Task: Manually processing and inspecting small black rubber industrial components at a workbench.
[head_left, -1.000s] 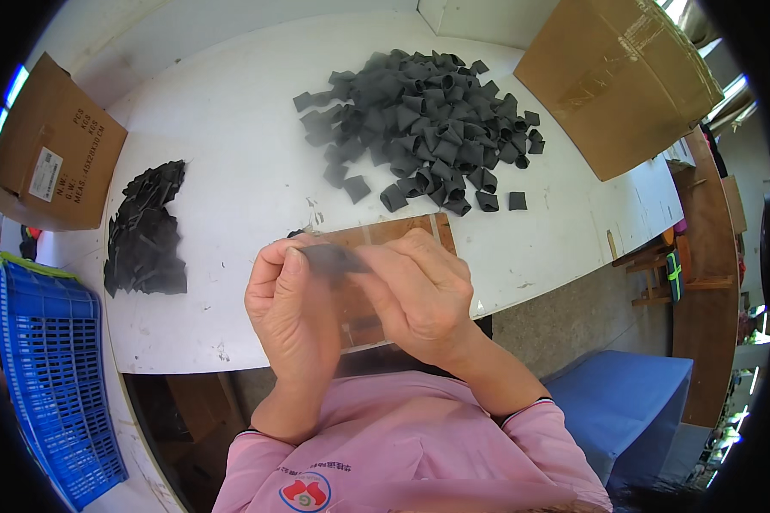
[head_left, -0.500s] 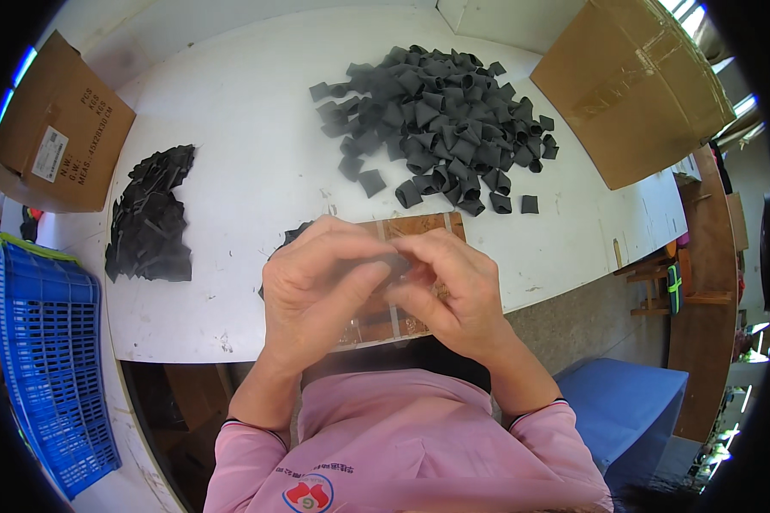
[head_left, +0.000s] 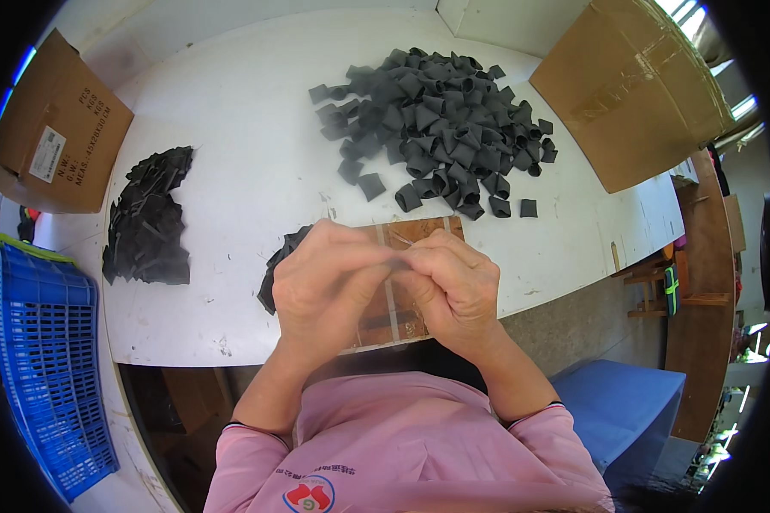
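Left hand (head_left: 327, 278): thumb and forefinger pressed together at the tips, pinching one side of a small dark grey piece of material (head_left: 398, 264); slightly blurred.
Right hand (head_left: 455, 286): fingers curled, thumb and forefinger pinching the other side.
Held piece: between the two sets of fingertips, above a brown board with pale strips (head_left: 409, 318); shape mostly hidden.
Board: at the near edge of the white tabletop (head_left: 239, 171).
Black scraps (head_left: 274, 275): just left of the left hand, partly behind it.
Grey tube pile (head_left: 453, 128): beyond the hands; loose tubes along its near edge.
Flat black heap (head_left: 150, 227): near the left table edge.
Open room: broad white stretch between heap and pile; another right of the board.
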Motion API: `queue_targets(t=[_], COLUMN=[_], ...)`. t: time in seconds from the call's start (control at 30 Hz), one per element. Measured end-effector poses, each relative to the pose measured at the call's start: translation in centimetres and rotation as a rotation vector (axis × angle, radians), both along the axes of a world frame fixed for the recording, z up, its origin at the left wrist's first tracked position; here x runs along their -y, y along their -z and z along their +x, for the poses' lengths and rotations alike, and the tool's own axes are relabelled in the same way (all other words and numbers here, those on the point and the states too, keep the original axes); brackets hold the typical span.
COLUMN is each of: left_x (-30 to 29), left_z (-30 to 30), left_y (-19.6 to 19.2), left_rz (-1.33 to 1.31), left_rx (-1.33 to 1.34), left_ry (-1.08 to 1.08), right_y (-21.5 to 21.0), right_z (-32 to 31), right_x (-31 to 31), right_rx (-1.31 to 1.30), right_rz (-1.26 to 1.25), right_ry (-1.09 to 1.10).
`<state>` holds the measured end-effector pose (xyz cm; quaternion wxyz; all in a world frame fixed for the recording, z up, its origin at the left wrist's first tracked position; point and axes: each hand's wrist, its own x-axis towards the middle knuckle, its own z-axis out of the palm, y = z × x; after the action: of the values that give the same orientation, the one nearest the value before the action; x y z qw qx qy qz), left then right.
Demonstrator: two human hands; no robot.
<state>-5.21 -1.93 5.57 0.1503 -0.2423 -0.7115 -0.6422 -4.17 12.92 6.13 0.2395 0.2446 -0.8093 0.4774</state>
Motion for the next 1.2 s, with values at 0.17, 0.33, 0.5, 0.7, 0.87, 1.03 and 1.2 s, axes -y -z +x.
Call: queue_targets(t=[0.17, 0.33, 0.5, 0.7, 0.87, 1.03, 1.2], left_x=[0.3, 0.4, 0.8, 1.0, 2.1, 2.6, 0.4], left_z=[0.2, 0.8, -0.5, -0.5, -0.8, 1.3, 3.5], left_y=[0.0, 1.3, 5.5, 10.0, 9.4, 4.8, 3.6], left_rz=[-0.132, 0.024, -0.192, -0.921, -0.754, -0.031, 0.430], left_rx=[-0.018, 0.238, 0.239, 0.109, 0.020, 0.550, 0.951], left_ry=[0.035, -0.067, -0.258, -0.454, -0.487, -0.345, 0.197], right_y=[-0.1, -1.9, -3.2, 3.7, 5.9, 4.2, 4.3], right_z=[-0.1, -1.5, -5.4, 0.3, 3.6, 4.3, 4.2], right_x=[0.1, -0.2, -3.9, -2.7, -1.8, 0.0, 0.0], right_rx=[-0.029, 0.079, 0.530, 0.728, 0.804, 0.443, 0.727], right_rz=[0.023, 0.153, -0.482, -0.365, -0.230, -0.026, -0.373], right_ry=[0.021, -0.088, -0.046, 0.055, 0.020, 0.103, 0.029])
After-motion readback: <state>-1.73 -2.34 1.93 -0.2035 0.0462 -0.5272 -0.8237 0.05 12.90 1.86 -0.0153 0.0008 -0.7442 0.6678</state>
